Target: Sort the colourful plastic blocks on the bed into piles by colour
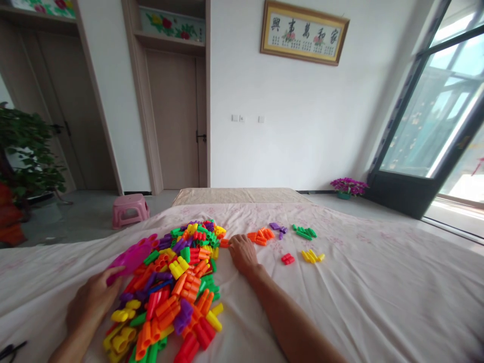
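My left hand is closed on the edge of a magenta plastic piece, whose full shape is partly hidden by the pile. Beside it spreads a big heap of bullet-shaped plastic building pieces in red, orange, yellow, green and purple. At the heap's far right side, my right hand rests low on the cloth with fingers curled round an orange piece that shows at the fingertips. Just beyond that hand lies a small group of orange pieces.
Separate little groups lie rightward: purple, green, red and yellow pieces. A wrinkled pale floral cloth covers the surface. A pink stool stands on the floor at left. Something dark and thin lies near left.
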The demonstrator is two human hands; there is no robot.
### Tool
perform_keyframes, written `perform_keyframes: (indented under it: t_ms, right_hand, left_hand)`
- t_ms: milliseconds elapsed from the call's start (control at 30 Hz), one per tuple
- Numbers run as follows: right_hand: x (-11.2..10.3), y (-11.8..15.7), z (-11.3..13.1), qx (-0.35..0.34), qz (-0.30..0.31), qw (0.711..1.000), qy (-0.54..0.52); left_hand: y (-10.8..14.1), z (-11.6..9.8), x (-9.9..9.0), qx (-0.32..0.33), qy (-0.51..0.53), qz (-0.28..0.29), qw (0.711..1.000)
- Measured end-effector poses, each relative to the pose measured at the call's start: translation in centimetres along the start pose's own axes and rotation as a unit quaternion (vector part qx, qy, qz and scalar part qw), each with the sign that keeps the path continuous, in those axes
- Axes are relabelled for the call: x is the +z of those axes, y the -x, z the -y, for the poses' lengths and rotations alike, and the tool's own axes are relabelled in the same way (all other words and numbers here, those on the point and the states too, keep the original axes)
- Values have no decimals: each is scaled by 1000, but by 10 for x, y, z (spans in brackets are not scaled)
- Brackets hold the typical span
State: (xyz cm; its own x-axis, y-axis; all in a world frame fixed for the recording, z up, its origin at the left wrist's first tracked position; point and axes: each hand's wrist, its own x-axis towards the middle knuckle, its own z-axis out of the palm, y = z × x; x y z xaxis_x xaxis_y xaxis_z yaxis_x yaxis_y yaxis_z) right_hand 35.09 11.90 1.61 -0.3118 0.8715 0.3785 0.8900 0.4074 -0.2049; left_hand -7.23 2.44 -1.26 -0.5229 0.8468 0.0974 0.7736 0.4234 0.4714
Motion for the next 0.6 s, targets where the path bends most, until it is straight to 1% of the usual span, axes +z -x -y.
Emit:
perform_keyframes:
  t_ms: [67, 167, 233, 367, 500, 600]
  right_hand:
    - [-2, 0, 1, -12, -2, 1000, -16]
    - [-5, -2, 3, -26, 36, 999, -29]
    - [-5, -3, 4, -24, 46, 998, -32]
    - [-2, -2, 1, 6, 30, 999, -27]
    - [2, 1, -4, 42, 8, 999, -25]
    - [1, 1, -6, 38, 9, 999, -19]
  left_hand:
    - [1, -1, -1, -4, -5, 2, 1000]
    - [0, -1, -1, -2, -10, 0, 1000]
    - [-1, 0, 0, -2, -6, 3, 1000]
    - [-3, 3, 3, -5, -7, 1, 1000]
    - [0, 0, 1, 0, -15, 0, 1000]
    - [3, -5, -2, -7, -21, -1, 1000]
